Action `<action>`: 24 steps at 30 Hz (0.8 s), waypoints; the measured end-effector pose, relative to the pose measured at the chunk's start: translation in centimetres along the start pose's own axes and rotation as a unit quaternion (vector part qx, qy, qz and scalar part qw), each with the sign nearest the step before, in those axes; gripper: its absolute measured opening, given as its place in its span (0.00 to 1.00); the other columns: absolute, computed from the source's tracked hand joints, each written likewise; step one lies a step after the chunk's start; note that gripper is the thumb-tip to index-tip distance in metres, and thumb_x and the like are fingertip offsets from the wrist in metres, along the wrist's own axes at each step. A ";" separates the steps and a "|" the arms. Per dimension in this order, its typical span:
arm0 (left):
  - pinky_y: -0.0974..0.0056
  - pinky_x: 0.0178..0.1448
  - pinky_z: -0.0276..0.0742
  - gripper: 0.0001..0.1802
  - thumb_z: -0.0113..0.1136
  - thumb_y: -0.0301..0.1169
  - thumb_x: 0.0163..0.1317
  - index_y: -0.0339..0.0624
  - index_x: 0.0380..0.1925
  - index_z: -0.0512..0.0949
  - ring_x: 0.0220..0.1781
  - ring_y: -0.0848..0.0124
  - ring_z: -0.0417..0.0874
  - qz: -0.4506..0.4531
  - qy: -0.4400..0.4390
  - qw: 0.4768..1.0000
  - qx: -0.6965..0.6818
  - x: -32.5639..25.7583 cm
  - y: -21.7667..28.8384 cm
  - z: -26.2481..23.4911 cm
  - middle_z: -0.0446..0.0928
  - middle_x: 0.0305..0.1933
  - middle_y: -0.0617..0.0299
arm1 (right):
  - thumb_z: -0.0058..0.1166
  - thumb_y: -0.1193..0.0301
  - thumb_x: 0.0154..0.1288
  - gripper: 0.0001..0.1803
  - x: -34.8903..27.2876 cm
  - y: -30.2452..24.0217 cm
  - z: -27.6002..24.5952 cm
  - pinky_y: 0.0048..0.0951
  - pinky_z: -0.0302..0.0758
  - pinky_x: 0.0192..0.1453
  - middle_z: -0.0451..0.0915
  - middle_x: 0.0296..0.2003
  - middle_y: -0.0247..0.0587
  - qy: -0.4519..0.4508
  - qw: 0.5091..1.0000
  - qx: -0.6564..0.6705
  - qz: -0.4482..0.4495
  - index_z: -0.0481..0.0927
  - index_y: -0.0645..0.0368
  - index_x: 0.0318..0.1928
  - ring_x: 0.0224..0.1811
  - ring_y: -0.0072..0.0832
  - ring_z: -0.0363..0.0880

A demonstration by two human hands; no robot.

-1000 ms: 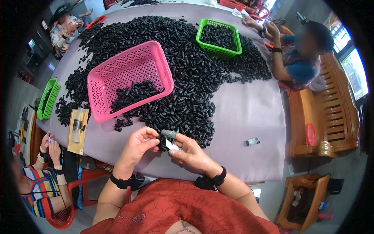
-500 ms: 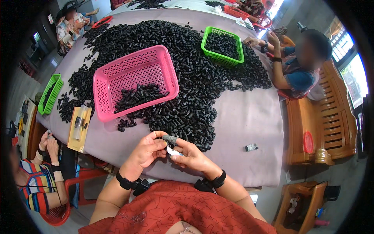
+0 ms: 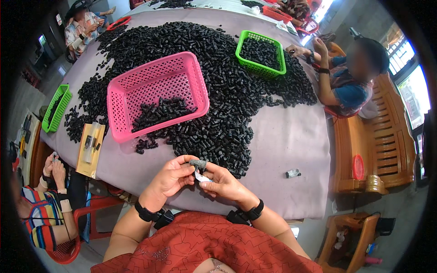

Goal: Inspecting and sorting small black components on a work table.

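Observation:
Both my hands meet over the near edge of the table, just in front of the heap of small black cylindrical pieces [image 3: 218, 109]. My left hand [image 3: 169, 178] has its thumb and index finger pinched; what lies between them is hidden. My right hand [image 3: 226, 183] grips a small thin white piece [image 3: 201, 177] between thumb and fingers, its tip reaching the left fingertips. A dark grey speckled cover [image 3: 197, 164] sits at the tip of my right index finger. A pink basket [image 3: 157, 82], partly filled with black pieces, rests beyond my hands on the heap.
A green basket [image 3: 261, 69] of black pieces stands far right, another green basket [image 3: 58, 109] at the left edge. A yellow board [image 3: 87, 157] with a clear tube lies left. A small clear container [image 3: 293, 173] lies right. People sit around the table, one [image 3: 357, 82] at right.
Both hands stay almost in place, with the white piece still held. The whole view shifts very slightly; nothing is visibly picked up or let go.

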State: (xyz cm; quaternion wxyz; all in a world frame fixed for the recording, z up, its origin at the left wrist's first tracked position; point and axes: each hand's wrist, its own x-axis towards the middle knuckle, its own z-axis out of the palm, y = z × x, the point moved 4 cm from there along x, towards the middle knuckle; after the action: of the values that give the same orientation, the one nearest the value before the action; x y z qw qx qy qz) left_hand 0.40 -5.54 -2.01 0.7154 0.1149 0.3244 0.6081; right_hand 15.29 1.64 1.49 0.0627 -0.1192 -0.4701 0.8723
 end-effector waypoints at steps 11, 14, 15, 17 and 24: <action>0.67 0.41 0.86 0.19 0.55 0.25 0.68 0.41 0.58 0.69 0.35 0.72 0.84 -0.019 -0.004 1.000 -0.022 -0.2 -0.2 0.8 0.79 0.44 0.59 | 0.52 0.76 0.69 0.23 -0.1 -0.2 -0.4 0.15 0.63 0.24 0.75 0.30 0.27 0.066 0.998 -0.018 0.009 0.69 0.60 0.63 0.21 0.12 0.65; 0.66 0.41 0.86 0.20 0.56 0.25 0.68 0.38 0.59 0.68 0.35 0.71 0.84 -0.008 -0.041 0.999 -0.031 0.0 -0.2 1.2 0.79 0.42 0.57 | 0.53 0.74 0.70 0.14 0.1 0.0 -1.2 0.15 0.61 0.22 0.73 0.25 0.27 0.083 0.996 0.029 0.011 0.75 0.61 0.54 0.19 0.11 0.64; 0.66 0.41 0.86 0.20 0.56 0.25 0.68 0.38 0.59 0.68 0.35 0.70 0.84 -0.004 -0.052 0.998 -0.037 0.1 -0.2 1.3 0.79 0.42 0.57 | 0.53 0.74 0.69 0.16 0.1 -0.2 -1.2 0.14 0.61 0.22 0.73 0.26 0.27 0.079 0.996 0.024 0.018 0.74 0.62 0.56 0.20 0.11 0.65; 0.66 0.41 0.86 0.21 0.57 0.27 0.68 0.39 0.60 0.68 0.36 0.71 0.84 -0.004 -0.049 0.998 -0.039 0.3 0.1 1.4 0.79 0.43 0.58 | 0.54 0.74 0.69 0.21 0.3 -0.6 -0.9 0.14 0.61 0.22 0.73 0.27 0.27 0.061 0.998 0.035 -0.005 0.71 0.62 0.61 0.20 0.12 0.65; 0.67 0.42 0.84 0.23 0.59 0.30 0.67 0.40 0.60 0.68 0.40 0.72 0.83 -0.009 -0.035 0.999 -0.026 0.1 -0.2 1.0 0.79 0.44 0.60 | 0.58 0.73 0.65 0.28 0.0 -0.3 -0.2 0.16 0.61 0.22 0.73 0.28 0.29 0.024 0.999 0.032 0.007 0.64 0.61 0.63 0.22 0.13 0.65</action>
State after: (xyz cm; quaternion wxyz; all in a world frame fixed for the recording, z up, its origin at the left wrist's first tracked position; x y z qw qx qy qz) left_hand 1.19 -5.24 -1.43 0.7344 0.1147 0.2841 0.6056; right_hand 15.37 2.00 1.61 0.0716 -0.1417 -0.4393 0.8842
